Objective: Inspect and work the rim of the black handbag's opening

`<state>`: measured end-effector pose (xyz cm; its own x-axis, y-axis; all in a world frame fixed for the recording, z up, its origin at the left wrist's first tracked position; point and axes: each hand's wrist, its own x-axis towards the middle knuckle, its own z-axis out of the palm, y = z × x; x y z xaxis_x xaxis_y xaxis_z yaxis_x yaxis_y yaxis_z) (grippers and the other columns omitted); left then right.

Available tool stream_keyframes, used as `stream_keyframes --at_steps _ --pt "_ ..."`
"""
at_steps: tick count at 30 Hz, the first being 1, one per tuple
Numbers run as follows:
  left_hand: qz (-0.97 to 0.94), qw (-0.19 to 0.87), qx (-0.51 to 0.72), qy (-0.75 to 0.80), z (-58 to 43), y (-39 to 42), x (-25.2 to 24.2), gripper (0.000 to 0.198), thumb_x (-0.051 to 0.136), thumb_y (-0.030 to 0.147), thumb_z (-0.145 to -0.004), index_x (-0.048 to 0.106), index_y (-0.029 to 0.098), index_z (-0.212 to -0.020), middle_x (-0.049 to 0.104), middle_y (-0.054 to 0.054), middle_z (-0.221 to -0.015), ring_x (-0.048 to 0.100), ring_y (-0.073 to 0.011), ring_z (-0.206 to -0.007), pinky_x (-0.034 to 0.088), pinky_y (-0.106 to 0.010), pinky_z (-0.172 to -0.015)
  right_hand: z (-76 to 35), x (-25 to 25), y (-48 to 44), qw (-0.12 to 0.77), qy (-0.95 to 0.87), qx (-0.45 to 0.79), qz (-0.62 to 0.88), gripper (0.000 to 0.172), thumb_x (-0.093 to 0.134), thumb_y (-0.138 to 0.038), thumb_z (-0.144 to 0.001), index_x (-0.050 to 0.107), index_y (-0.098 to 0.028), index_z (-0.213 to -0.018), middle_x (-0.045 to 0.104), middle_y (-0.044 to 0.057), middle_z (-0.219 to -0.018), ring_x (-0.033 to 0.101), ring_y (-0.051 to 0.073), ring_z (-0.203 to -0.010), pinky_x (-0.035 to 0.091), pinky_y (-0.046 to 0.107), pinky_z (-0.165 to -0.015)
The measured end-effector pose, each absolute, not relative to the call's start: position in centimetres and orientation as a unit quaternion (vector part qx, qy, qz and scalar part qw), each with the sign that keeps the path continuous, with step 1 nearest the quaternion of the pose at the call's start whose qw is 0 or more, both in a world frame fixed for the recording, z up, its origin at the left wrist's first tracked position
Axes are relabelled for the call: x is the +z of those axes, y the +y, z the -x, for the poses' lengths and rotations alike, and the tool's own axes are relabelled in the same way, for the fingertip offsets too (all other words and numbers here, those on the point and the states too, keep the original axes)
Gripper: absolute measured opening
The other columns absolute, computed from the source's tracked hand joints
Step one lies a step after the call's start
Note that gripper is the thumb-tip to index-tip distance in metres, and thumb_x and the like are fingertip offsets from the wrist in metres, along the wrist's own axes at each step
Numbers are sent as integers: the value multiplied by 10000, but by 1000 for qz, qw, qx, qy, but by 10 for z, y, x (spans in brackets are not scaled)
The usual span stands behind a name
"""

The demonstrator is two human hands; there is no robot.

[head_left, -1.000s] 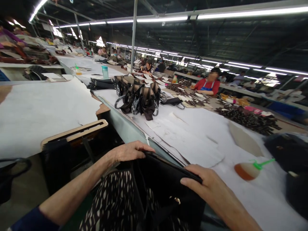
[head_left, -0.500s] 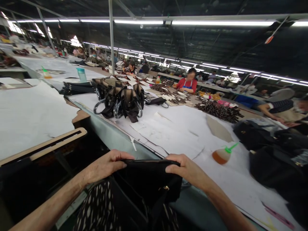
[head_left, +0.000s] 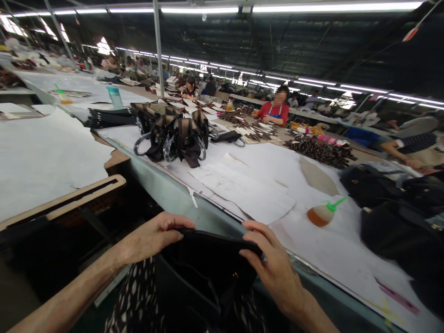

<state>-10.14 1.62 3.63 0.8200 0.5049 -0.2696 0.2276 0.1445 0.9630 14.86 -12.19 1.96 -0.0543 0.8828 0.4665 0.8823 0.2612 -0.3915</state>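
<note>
A black bag (head_left: pixel 208 259) hangs over my lap at the table's edge, its mouth gaping toward me and a small gold fitting inside. My left hand (head_left: pixel 157 236) pinches the left end of its top rim between thumb and fingers. At the right end of the rim, my right hand (head_left: pixel 274 263) has its thumb on the near side and its fingers over the far side, gripping the edge. The lower part of the bag is dark against patterned clothing.
Finished-looking dark bags with wrapped handles (head_left: pixel 180 136) stand on the white-covered table (head_left: pixel 256 185). A bottle of amber liquid (head_left: pixel 321 215), black bags (head_left: pixel 398 236) and a pink tool (head_left: pixel 397 296) lie rightward. A person in red (head_left: pixel 274 111) sits beyond.
My right hand has shifted its hold on the rim, its fingers more spread and its back turned more into view. The far scene sits slightly higher in view.
</note>
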Motion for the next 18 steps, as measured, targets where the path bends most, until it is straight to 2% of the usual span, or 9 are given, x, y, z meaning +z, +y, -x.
stream_keyframes --at_steps 3,8,13,18 --pt "-640 702 93 297 100 16 33 337 490 158 -751 603 149 -1069 660 -34 -935 593 -168 -816 446 -226 -728 -147 10 -128 316 -715 13 623 121 498 -174 -822 549 -223 -920 524 69 -1123 511 206 -1038 468 357 -869" --pt "-628 708 82 313 99 20 21 356 508 153 -729 596 156 -1073 658 -33 -970 592 -171 -841 443 -227 -733 -144 -6 -128 308 -699 21 645 185 470 -137 -821 539 -231 -965 533 56 -1103 505 200 -1035 448 362 -891" --pt "-621 711 79 320 98 24 17 353 516 162 -726 593 151 -1071 661 -35 -971 591 -163 -832 437 -219 -718 -138 2 -119 304 -669 93 672 108 474 -123 -809 498 -222 -846 530 31 -1048 523 172 -966 460 303 -826" --pt "-605 713 83 345 95 22 20 357 535 191 -706 597 132 -1052 662 -47 -969 593 -178 -831 443 -236 -726 -136 2 -111 298 -674 99 669 136 449 -132 -838 530 -223 -899 534 30 -999 527 158 -907 464 285 -780"
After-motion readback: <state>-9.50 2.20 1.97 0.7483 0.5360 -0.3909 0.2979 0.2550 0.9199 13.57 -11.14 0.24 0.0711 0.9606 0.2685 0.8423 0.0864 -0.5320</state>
